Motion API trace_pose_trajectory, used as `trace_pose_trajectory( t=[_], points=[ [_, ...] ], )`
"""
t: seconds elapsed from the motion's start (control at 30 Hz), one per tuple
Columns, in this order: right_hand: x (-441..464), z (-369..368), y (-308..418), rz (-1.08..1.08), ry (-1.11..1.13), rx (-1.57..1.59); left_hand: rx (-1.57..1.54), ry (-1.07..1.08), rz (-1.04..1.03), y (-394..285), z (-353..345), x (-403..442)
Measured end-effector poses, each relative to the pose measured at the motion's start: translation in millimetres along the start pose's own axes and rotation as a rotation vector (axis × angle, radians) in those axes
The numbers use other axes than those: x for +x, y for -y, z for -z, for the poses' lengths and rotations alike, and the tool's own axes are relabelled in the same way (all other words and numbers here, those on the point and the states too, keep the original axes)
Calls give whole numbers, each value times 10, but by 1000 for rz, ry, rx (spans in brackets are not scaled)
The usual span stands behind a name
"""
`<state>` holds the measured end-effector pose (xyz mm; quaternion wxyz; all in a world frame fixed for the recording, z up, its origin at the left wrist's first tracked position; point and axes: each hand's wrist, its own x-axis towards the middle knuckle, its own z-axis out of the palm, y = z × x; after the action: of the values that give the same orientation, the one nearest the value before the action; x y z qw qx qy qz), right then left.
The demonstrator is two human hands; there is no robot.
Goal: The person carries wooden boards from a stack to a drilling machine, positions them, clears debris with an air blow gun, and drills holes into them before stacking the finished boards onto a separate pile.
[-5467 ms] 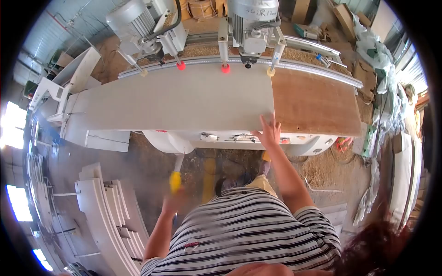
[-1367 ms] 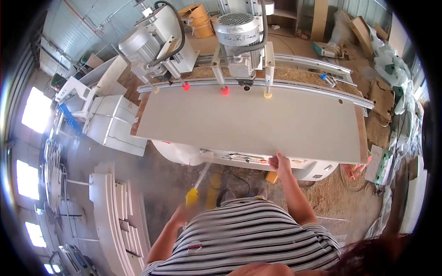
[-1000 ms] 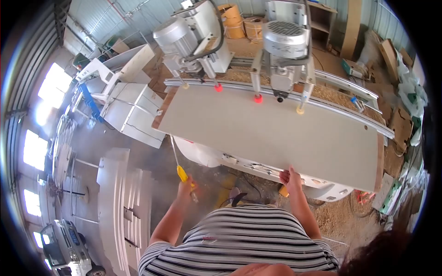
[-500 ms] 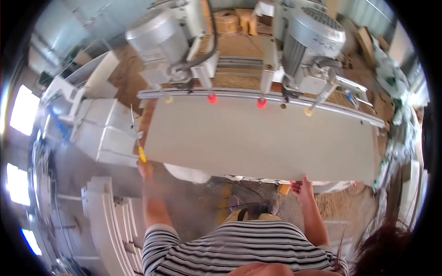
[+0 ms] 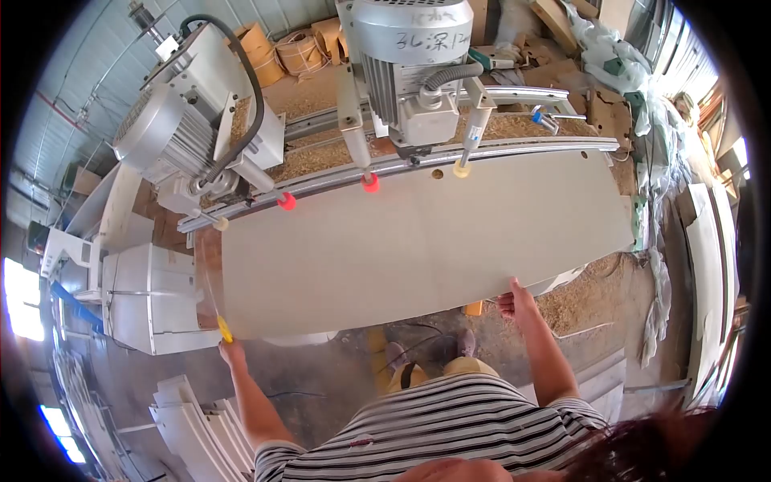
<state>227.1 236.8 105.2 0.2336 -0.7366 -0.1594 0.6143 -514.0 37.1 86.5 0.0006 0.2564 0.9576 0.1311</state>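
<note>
A long grey-beige panel (image 5: 418, 249) lies flat under the machine's rail, with dark holes near its far edge. My left hand (image 5: 231, 351) is at the panel's front left corner, closed round a yellow-handled tool (image 5: 224, 328) with a long thin shaft that points away from me. Whether this hand also touches the panel I cannot tell. At the front edge, right of the middle, my right hand (image 5: 515, 301) grips the panel, thumb at the top and fingers curled below. Red and pale yellow round pads stand over the far edge, among them a red pad (image 5: 370, 183).
Two grey motors, one on the left (image 5: 165, 128) and one in the middle (image 5: 414, 72), stand behind the metal rail (image 5: 522, 147). White panels (image 5: 189, 418) are stacked at lower left. Sawdust (image 5: 586, 289) covers floor at right. Plastic sheeting (image 5: 622, 64) hangs far right.
My view has turned, so the machine appears further left. Relative to the pads, the panel has shifted right. Both hands stay by its front edge, the left still holding the yellow-handled tool.
</note>
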Motion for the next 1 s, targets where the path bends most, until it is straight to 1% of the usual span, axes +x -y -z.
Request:
trace_pose_trajectory(
  t=[0.03, 0.1, 0.13, 0.17, 0.2, 0.23, 0.27, 0.3, 0.37, 0.43, 0.47, 0.5, 0.57, 0.63, 0.73, 0.77, 0.83, 0.87, 0.9, 0.97, 1.0],
  points=[
    [74, 164, 10, 0, 5, -8, -48, 14, -15, -75, 42, -195],
    [280, 565, 0, 111, -81, 44, -100, -39, 19, -119, -122, -495],
    [420, 818, 2, 114, -69, 37, -205, 61, 55, -198, -170, -661],
    [568, 1082, 17, 135, -80, 104, -313, 157, 89, -307, -177, -850],
    [657, 1221, 42, 155, -88, 170, -534, 204, 162, -471, -157, -1088],
    [639, 1255, 95, 158, -72, 165, -545, 209, 98, -677, -145, -1307],
    [507, 1250, 222, 83, -146, 98, -556, 214, 34, -884, -132, -1526],
    [446, 1239, 304, 7, -219, 31, -347, 178, -156, -1096, -117, -1716],
    [524, 1248, 205, 15, -185, -15, -451, 167, -167, -1407, -249, -2143],
    [544, 1254, 164, 41, -46, 14, -512, 289, -88, -2027, 82, -2579],
    [399, 1253, 256, 70, -73, 26, -578, 353, -59, -2172, 58, -2722],
    [495, 1350, 275, 73, -61, 25, -644, 417, -33, -2294, 39, -2843],
    [775, 1683, 325, 64, -116, 148, -622, 420, -68, -2559, 56, -3079],
    [915, 1942, 411, 51, -101, 196, -600, 426, -107, -2770, 38, -3269],
    [1102, 2201, 490, 84, -138, 120, -685, 440, -132, -3049, 8, -3466],
    [1104, 2244, 537, 106, -137, 101, -684, 436, -129, -3053, -119, -3462],
    [1093, 2279, 643, 127, -130, 82, -551, 319, -183, -3019, -456, -3391],
    [1068, 2274, 684, 124, -129, 65, -517, 281, -221, -3109, -373, -3386],
    [1047, 2279, 695, 121, -128, 48, -512, 280, -218, -3161, -357, -3380],
    [1095, 2272, 687, 117, -140, 74, -427, 212, -233, -3201, -400, -3347],
    [1122, 2252, 671, 115, -155, 102, -470, 251, -246, -3090, -553, -3274]
  ],
)
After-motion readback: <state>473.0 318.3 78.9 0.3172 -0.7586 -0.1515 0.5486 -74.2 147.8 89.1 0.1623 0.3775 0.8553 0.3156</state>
